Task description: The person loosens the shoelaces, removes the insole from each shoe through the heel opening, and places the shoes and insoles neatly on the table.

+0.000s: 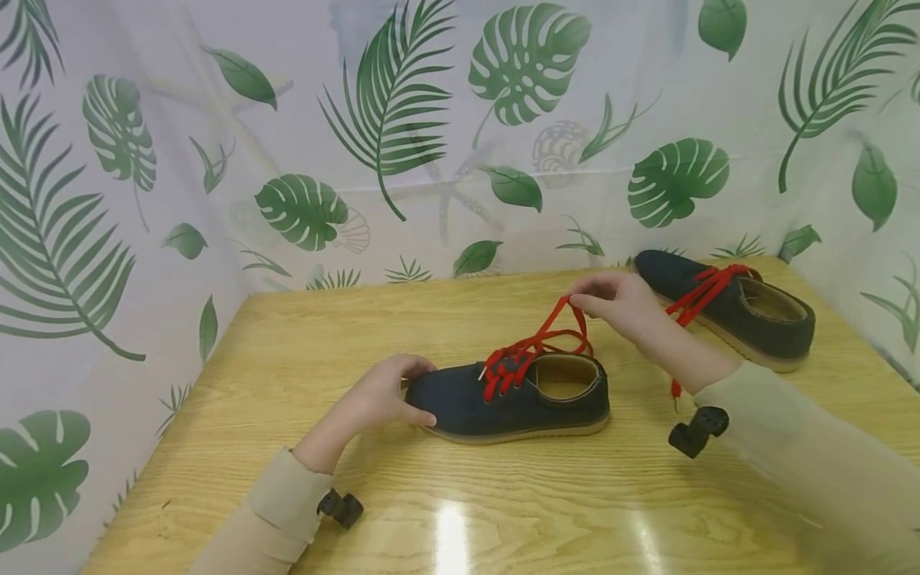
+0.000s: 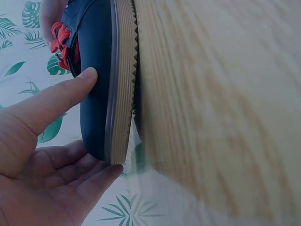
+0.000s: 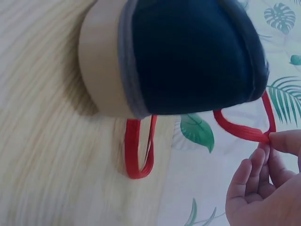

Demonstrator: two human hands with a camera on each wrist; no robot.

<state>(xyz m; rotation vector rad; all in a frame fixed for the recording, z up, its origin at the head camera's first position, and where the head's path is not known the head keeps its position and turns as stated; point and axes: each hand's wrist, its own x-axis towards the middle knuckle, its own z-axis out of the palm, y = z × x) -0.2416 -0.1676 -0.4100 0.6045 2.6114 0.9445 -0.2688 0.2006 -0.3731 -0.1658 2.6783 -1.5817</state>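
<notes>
A dark navy shoe with a tan sole lies on the wooden table, its toe to the left and its opening to the right. Around its toe, my left hand has a grip, with the thumb on the upper and fingertips at the sole's edge in the left wrist view. Thumb and fingers of my right hand pinch the red lace and hold it raised above the heel end. The lace runs through the eyelets and loops loosely over the tongue.
A matching dark shoe stands at the back right, behind my right forearm, its red laces trailing toward the front. Leaf-printed white cloth hangs behind and beside the wooden table.
</notes>
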